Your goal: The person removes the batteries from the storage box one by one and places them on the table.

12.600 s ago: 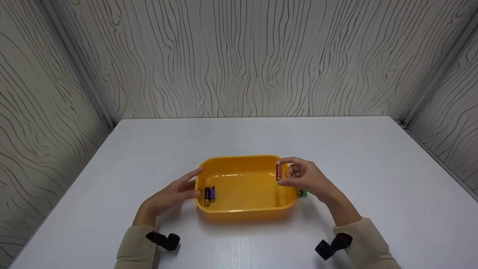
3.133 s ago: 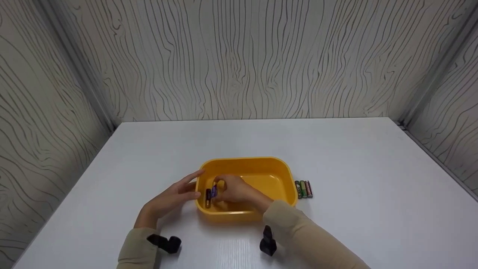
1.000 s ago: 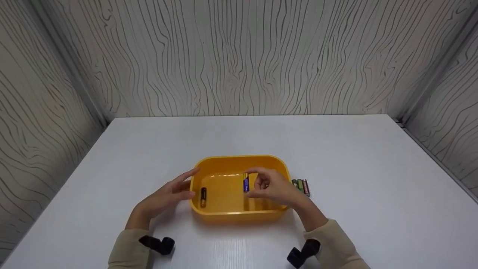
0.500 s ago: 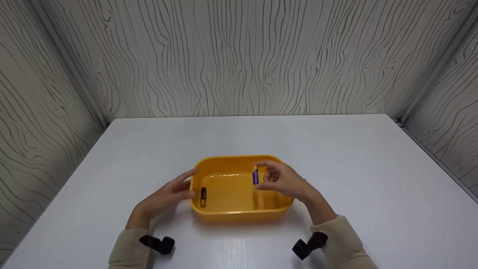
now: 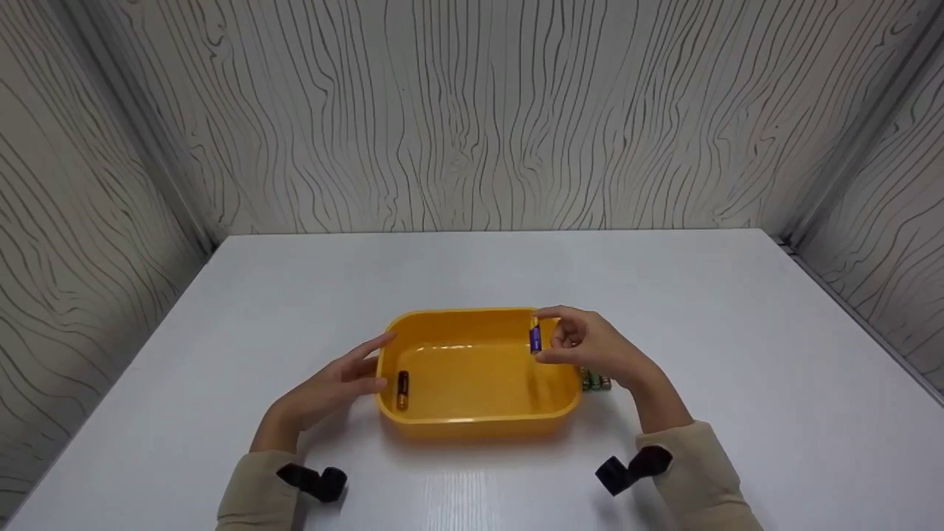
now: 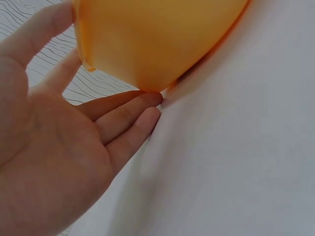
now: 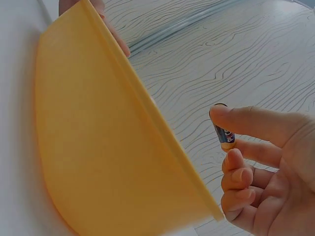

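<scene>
Presently, the thumb and forefinger of the right hand [image 5: 601,346] pinch a purple-and-gold battery [image 5: 535,336] by its two ends; the remaining fingers are folded towards the palm. The battery is held above rim level at the right end of the yellow tray [image 5: 472,420], touching neither wall nor floor. The grip is judged sound but slender: pressure should be even and in line, since an off-centre squeeze could shoot the cell out. The left hand [image 5: 335,385] is at the opposite end with fingers spread, forefinger and thumb at the rim; whether every other fingertip touches the outside wall cannot be told. Light steadying, without pushing, would suffice. Inside, near that hand, lies one black-and-copper battery [image 5: 403,391]. Outside, just beside the right wall and partly hidden, several batteries [image 5: 594,380] rest on the white table [image 5: 737,354]; the right wrist should clear both them and the rim.
</scene>
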The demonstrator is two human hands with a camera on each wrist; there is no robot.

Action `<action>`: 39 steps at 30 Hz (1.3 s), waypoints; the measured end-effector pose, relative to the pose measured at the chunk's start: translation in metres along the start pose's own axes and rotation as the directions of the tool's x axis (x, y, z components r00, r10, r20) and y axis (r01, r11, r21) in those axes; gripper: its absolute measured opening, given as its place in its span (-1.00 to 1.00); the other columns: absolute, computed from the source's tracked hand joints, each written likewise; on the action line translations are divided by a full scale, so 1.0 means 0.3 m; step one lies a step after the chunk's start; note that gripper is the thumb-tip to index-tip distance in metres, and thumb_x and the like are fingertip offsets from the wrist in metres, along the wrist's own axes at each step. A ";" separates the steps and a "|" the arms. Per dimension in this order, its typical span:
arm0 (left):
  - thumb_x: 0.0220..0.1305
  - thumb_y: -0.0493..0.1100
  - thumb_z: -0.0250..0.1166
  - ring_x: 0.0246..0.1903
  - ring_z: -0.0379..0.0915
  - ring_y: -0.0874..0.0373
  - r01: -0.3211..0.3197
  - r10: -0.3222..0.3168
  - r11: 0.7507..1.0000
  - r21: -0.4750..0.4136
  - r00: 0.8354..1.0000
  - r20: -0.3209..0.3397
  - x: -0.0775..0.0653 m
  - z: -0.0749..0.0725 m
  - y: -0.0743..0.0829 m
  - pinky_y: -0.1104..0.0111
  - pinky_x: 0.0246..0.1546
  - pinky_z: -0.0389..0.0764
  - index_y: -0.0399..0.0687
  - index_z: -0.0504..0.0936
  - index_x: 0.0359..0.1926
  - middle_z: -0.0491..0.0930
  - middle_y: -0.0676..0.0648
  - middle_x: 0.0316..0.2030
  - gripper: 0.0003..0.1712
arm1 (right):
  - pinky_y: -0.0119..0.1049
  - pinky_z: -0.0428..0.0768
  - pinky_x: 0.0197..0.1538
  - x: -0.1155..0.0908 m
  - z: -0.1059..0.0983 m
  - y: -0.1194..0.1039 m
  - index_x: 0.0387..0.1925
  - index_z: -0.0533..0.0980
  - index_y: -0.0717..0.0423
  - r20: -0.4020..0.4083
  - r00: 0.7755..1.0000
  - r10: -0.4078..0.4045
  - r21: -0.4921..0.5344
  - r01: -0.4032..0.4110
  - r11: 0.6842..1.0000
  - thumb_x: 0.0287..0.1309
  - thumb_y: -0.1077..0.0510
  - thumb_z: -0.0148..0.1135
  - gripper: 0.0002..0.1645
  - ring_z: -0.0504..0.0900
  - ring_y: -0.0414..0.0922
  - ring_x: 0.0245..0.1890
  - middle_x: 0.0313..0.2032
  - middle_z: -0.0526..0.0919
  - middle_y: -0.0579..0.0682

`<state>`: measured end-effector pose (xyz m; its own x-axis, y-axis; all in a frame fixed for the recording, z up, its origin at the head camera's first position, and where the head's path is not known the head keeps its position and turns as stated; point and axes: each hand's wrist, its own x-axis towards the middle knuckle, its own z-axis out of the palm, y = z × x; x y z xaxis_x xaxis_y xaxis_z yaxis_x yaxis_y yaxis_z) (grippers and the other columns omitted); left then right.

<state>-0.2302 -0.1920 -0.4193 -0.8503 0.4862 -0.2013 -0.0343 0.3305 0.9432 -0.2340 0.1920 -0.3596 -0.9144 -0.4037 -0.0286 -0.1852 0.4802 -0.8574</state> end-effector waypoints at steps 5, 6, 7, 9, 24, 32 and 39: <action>0.33 0.00 0.21 0.52 -0.07 -0.18 -0.001 0.001 1.000 0.004 1.000 0.011 0.011 0.008 -0.005 -0.31 0.43 -0.20 0.41 0.07 0.47 0.08 -0.15 0.50 -0.22 | -0.58 0.55 -0.32 -0.019 -0.027 0.028 0.27 0.35 0.27 -0.014 1.000 0.005 -0.006 -0.005 1.000 0.02 0.03 0.44 -0.18 0.40 -0.26 -0.42 -0.42 0.45 -0.10; 0.33 0.00 0.21 0.52 -0.07 -0.18 -0.002 0.002 1.000 0.004 1.000 0.012 0.012 0.009 -0.005 -0.31 0.43 -0.19 0.41 0.07 0.47 0.08 -0.15 0.50 -0.22 | -0.58 0.54 -0.33 -0.022 -0.032 0.033 0.27 0.35 0.28 -0.012 1.000 0.004 -0.005 -0.004 1.000 0.03 0.03 0.44 -0.17 0.40 -0.26 -0.43 -0.42 0.45 -0.10; 0.33 0.00 0.21 0.52 -0.07 -0.18 0.001 -0.002 1.000 0.006 1.000 0.010 0.012 0.009 -0.006 -0.31 0.43 -0.19 0.41 0.07 0.47 0.09 -0.15 0.50 -0.23 | -0.57 0.53 -0.34 -0.026 -0.036 0.039 0.27 0.35 0.28 -0.010 1.000 0.004 -0.008 -0.005 1.000 0.03 0.03 0.43 -0.17 0.40 -0.27 -0.44 -0.42 0.45 -0.10; 0.34 0.00 0.21 0.52 -0.07 -0.18 0.005 -0.006 1.000 0.008 1.000 0.005 0.010 0.009 -0.005 -0.32 0.43 -0.19 0.42 0.08 0.47 0.10 -0.15 0.50 -0.23 | -0.56 0.50 -0.37 -0.033 -0.045 0.050 0.27 0.35 0.27 -0.006 1.000 0.006 -0.016 -0.006 1.000 0.03 0.01 0.43 -0.17 0.39 -0.28 -0.45 -0.42 0.46 -0.10; 0.34 -0.01 0.20 0.52 -0.07 -0.18 -0.006 0.006 1.000 0.010 1.000 0.005 0.002 0.000 -0.003 -0.31 0.44 -0.21 0.39 0.08 0.47 0.10 -0.14 0.50 -0.24 | -0.53 0.45 -0.42 -0.072 -0.126 0.111 0.24 0.39 0.17 -0.053 0.996 0.072 -0.080 -0.076 0.994 0.00 -0.03 0.44 -0.21 0.39 -0.26 -0.47 -0.44 0.46 -0.10; 0.33 0.01 0.21 0.51 -0.04 -0.18 0.001 -0.001 1.000 0.013 1.000 -0.003 -0.002 0.002 -0.003 -0.32 0.43 -0.21 0.40 0.08 0.47 0.14 -0.15 0.48 -0.24 | -0.51 0.42 -0.43 -0.096 -0.159 0.139 0.24 0.38 0.20 -0.075 0.993 0.089 -0.112 -0.097 0.989 0.01 -0.03 0.44 -0.20 0.37 -0.27 -0.48 -0.45 0.46 -0.10; 0.35 -0.02 0.19 0.52 -0.08 -0.17 -0.021 0.021 1.000 0.006 1.000 0.002 -0.003 -0.001 -0.002 -0.31 0.44 -0.22 0.40 0.07 0.47 0.09 -0.14 0.50 -0.24 | -0.51 0.41 -0.45 -0.110 -0.183 0.166 0.26 0.37 0.20 -0.080 0.991 0.109 -0.112 -0.118 0.987 0.01 -0.02 0.44 -0.19 0.36 -0.28 -0.49 -0.47 0.46 -0.10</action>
<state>-0.2295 -0.1929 -0.4195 -0.8496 0.4951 -0.1818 -0.0128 0.3252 0.9456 -0.2328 0.2721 -0.3731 -0.9551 -0.2849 -0.0808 -0.1152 0.6089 -0.7849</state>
